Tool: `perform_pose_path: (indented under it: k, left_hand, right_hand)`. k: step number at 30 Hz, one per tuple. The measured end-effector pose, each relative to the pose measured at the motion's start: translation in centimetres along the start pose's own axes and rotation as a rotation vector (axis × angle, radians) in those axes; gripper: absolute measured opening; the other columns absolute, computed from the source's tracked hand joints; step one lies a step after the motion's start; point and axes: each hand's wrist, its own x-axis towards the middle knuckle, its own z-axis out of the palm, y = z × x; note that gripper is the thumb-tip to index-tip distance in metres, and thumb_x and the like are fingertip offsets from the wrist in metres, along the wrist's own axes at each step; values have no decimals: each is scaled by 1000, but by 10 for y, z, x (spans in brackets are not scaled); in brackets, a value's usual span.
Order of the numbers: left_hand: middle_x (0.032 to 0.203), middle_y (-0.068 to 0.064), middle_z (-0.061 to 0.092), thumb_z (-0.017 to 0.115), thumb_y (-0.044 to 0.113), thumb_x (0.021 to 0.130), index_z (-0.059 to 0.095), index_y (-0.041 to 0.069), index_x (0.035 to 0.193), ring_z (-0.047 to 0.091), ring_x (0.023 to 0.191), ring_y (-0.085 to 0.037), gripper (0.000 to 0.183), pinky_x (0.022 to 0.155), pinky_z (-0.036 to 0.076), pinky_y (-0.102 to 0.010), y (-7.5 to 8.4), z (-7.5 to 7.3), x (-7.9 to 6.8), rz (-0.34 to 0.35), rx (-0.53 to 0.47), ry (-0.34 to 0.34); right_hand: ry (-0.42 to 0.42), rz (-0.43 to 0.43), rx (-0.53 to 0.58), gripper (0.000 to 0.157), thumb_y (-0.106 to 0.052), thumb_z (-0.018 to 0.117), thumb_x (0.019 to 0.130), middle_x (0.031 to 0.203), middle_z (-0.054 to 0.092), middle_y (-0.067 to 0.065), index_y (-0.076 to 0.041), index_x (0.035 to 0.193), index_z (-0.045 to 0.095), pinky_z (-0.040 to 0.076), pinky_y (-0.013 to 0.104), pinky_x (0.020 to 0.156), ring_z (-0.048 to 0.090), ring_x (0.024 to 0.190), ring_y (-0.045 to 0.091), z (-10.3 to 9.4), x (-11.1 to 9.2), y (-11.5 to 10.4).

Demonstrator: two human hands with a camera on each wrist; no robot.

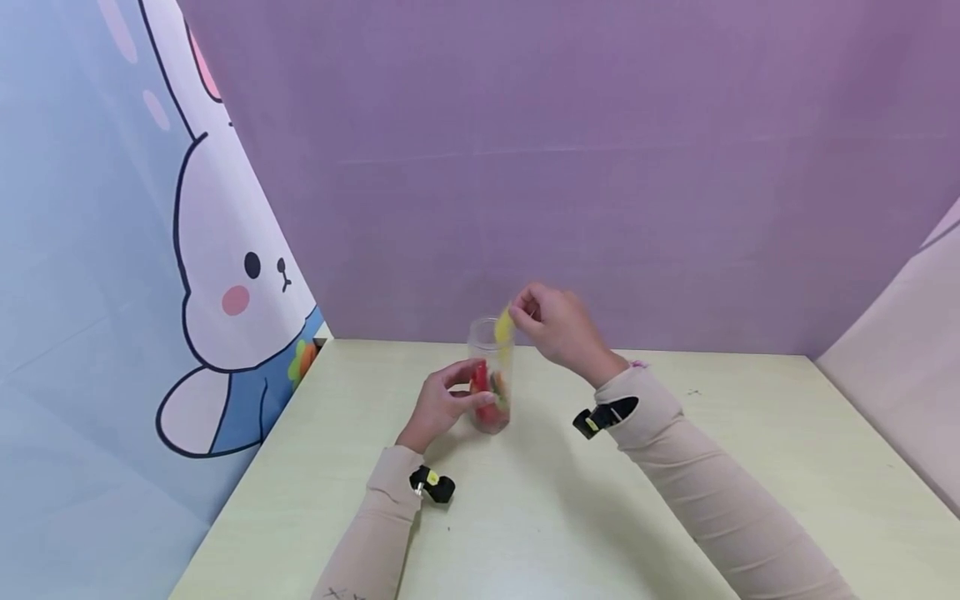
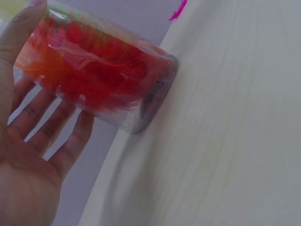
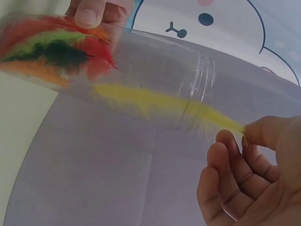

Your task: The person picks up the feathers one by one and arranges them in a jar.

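Note:
A clear plastic jar [image 1: 492,337] without a lid stands upright on the table, with red, orange and green feathers [image 3: 56,47] in its lower part. My left hand [image 1: 444,402] holds the jar around its lower half, thumb on one side and fingers on the other, as the left wrist view [image 2: 33,141] also shows. Between thumb and forefinger, my right hand [image 1: 558,327] pinches the end of a yellow feather [image 3: 155,101]. Most of that feather lies inside the jar's mouth, its tip above the other feathers.
The pale table [image 1: 675,467] runs up to a purple backdrop [image 1: 562,167]. A rabbit-printed cloth [image 1: 232,292] hangs at the left. A white panel [image 1: 900,358] bounds the right side. A magenta wisp [image 2: 178,10] shows at the top of the left wrist view.

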Motion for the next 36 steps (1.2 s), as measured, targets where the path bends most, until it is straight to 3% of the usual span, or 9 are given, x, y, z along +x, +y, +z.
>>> perform_pose_path:
  k: [9, 21, 28, 36]
  left_hand:
    - [121, -4, 73, 90, 30, 78, 68, 23, 133, 66, 114, -18, 60, 93, 61, -32, -1, 0, 0, 0, -4, 4]
    - [124, -8, 72, 90, 26, 80, 66, 19, 136, 65, 116, -22, 62, 95, 61, -34, 0, -1, 0, -8, -4, -3]
    - [124, -5, 72, 89, 28, 80, 66, 21, 136, 65, 116, -20, 61, 95, 61, -34, -1, 0, 0, -8, 0, 4]
    - [124, -8, 71, 90, 24, 79, 67, 20, 135, 65, 117, -24, 60, 96, 61, -38, 0, -1, -1, -7, 1, 1]
  right_hand:
    - [-37, 18, -22, 13, -23, 66, 100, 86, 71, 3, -11, 99, 69, 51, 29, 66, 62, 74, 16, 8, -1, 1]
    - [-41, 21, 57, 14, -23, 67, 100, 85, 70, 4, -10, 99, 68, 51, 29, 65, 61, 73, 18, 8, -3, 4]
    - [-13, 65, 77, 15, -23, 64, 101, 89, 69, 7, -8, 101, 68, 51, 31, 70, 62, 80, 22, 3, -5, 23]
    - [-10, 162, 93, 18, -25, 60, 102, 95, 69, 12, -8, 103, 67, 51, 32, 70, 61, 83, 22, -5, -18, 58]
